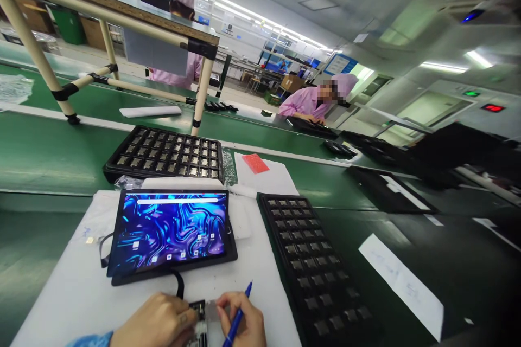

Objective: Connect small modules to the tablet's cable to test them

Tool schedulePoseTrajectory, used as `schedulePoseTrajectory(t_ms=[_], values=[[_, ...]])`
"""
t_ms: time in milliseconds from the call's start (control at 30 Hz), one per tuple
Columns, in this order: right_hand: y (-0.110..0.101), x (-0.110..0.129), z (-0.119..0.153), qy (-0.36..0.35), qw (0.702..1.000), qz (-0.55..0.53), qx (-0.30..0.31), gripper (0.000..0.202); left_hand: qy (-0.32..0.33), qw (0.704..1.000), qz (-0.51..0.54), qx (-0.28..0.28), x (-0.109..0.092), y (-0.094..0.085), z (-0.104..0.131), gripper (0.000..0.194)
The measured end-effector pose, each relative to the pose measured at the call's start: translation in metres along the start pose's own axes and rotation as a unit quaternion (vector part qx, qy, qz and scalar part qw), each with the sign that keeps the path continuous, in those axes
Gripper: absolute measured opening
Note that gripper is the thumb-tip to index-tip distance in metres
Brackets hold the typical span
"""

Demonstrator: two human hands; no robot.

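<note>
Fingers of the left hand (157, 321) pinch the small dark circuit module (199, 323) against the white foam mat (61, 293) at the near edge of the green worktop (36, 157), apparently to steady it. To its right, the right hand (240, 319) curls shut on a blue pen (236, 321), tip down beside the module. Just beyond, a black tablet with a glowing blue screen (171, 230) lies cabled toward the module, between two black compartment trays (163, 154), within easy reach.
</note>
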State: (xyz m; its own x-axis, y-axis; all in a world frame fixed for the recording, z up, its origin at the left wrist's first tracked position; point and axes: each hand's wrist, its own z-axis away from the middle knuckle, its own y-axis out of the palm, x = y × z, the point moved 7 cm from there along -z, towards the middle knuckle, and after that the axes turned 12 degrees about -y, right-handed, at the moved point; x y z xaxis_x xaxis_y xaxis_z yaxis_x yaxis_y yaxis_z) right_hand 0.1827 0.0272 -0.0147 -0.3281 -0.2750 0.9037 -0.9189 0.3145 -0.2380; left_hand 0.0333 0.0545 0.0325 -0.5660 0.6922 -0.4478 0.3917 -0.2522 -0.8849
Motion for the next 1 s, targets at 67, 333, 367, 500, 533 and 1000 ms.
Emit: schedulePoseTrajectory(t_ms=[67,333,367,500,533,1000], values=[[0.0002,0.0006,-0.0002,-0.007,1.0,0.002,0.002,0.024,-0.006,1.0,-0.002,-0.003,0.0001,-0.0013,-0.0007,0.021],[0.001,0.0023,0.0016,-0.048,0.999,0.022,0.0,0.024,-0.007,1.0,-0.007,-0.006,-0.001,-0.0005,0.0009,0.022],[0.0007,0.0023,0.0017,-0.049,0.999,0.024,-0.001,0.024,-0.007,1.0,-0.008,-0.006,-0.0009,-0.0003,0.0011,0.022],[-0.0002,0.0018,0.0008,-0.037,0.999,0.014,-0.001,0.024,-0.01,1.0,-0.012,0.005,-0.0006,-0.0001,0.002,0.022],[-0.0003,0.0019,0.0004,-0.034,0.999,0.01,-0.001,0.024,-0.01,1.0,-0.015,0.015,-0.0006,0.0007,0.0023,0.022],[0.001,0.0048,-0.0005,-0.032,0.999,0.018,0.0,0.025,-0.003,0.999,-0.036,-0.006,-0.0021,-0.0012,0.0033,0.023]])
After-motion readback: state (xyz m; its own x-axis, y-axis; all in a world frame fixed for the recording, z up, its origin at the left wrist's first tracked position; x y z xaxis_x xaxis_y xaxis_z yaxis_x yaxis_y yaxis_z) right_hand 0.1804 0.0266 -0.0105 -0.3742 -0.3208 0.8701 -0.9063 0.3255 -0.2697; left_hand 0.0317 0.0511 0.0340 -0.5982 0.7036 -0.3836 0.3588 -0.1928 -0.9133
